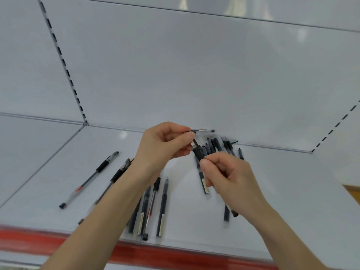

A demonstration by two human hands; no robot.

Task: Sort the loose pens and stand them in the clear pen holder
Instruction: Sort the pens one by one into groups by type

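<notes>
My left hand (165, 145) pinches the top end of one pen (197, 152) between thumb and forefinger. My right hand (229, 178) pinches its black rubber sleeve lower down. Both grips are clamped on the same pen, held in the air above the shelf (272, 191), just in front of the back bunch (216, 145). I take this for a check or a capping before the pen goes in with its kind. To do it well I should steady the barrel with the right, work only the left fingertips, and hold both forearms clear of the pens lying below.

Counting from the left:
- One clear-barrelled pen (89, 180) lies alone.
- A second clear pen (116, 175) runs under my left forearm.
- Four dark pens (162, 207) lie side by side near the front edge.
- One dark pen (202, 178) lies beneath the held one.
- At least two pen ends (227, 215) poke out below my right hand.
- The back bunch holds roughly seven, too crowded to count surely.
- One thin pen (202, 130) lies along the back wall.

I cannot make out the clear pen holder for certain; it may stand around that bunch.
</notes>
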